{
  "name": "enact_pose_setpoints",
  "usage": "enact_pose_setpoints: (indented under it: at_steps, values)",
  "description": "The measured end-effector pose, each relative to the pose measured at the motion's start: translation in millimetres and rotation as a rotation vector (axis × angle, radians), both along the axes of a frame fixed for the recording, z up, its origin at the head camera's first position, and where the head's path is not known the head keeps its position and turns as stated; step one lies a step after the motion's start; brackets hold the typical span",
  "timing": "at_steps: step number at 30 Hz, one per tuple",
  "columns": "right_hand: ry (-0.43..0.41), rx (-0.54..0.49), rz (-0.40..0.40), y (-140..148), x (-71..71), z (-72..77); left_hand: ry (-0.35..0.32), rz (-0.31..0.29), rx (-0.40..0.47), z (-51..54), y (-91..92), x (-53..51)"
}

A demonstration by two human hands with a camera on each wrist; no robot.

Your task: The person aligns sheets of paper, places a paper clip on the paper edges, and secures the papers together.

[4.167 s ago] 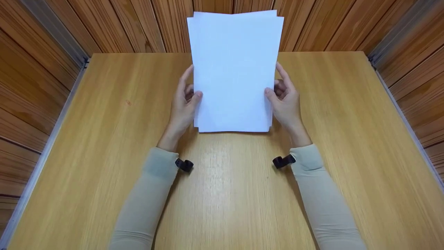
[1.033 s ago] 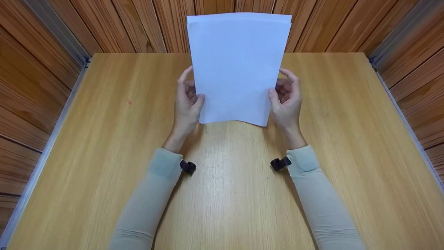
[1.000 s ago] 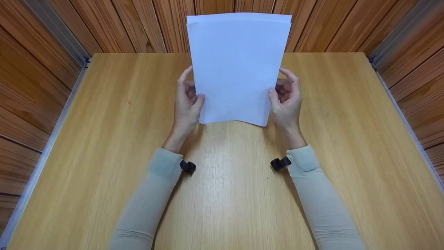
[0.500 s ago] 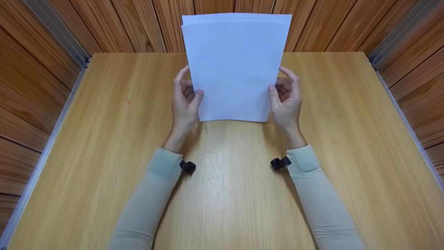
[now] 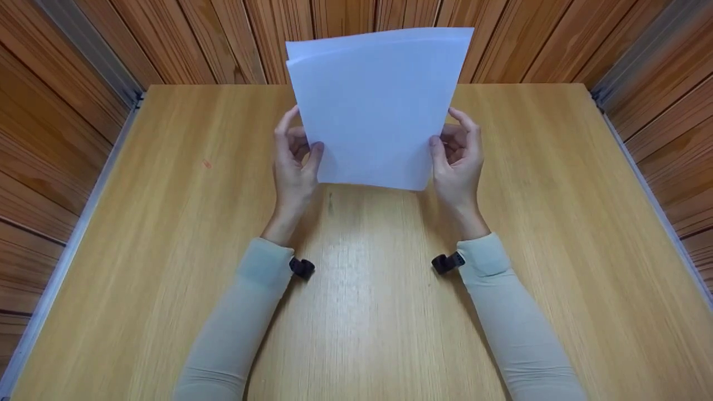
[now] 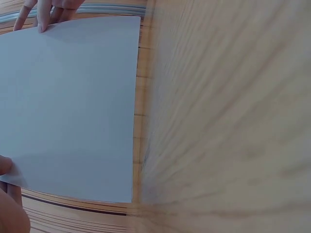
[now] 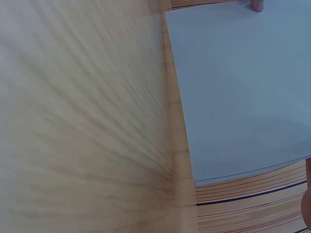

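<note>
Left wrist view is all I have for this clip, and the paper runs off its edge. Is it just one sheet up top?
Observer: No. In the head view a back sheet shows above the front sheet; I can't tell how many there are in all.
Reviewer: What's off to the left that I'm missing?
Observer: A small reddish mark on the table, left of the left hand.
Reviewer: And what is the person wearing?
Observer: Long pale sleeves, each with a small black device at the cuff.
</note>
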State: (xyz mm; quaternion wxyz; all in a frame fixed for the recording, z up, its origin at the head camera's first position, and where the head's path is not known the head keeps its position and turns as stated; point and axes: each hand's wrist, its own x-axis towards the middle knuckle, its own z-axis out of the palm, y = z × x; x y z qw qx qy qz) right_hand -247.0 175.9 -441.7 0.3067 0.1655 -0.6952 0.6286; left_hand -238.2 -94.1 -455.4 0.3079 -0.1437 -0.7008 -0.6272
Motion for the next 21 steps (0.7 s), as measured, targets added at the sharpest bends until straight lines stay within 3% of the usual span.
enact_pose_setpoints:
  at_steps: [7, 14, 21]
  values:
    - [-0.033, 0.031, -0.019, -0.4, -0.9, -2.0, -0.025, -0.005, -0.027, 0.1, -0.6, -0.5]
    - [-0.031, 0.038, -0.007, 1.3, -3.1, -3.6, -0.011, 0.018, -0.180, 3.0, -1.0, -2.5]
    - [-0.026, 0.068, -0.023, 3.5, -5.2, -5.5, -0.026, 0.019, -0.256, 4.0, -2.3, -2.8]
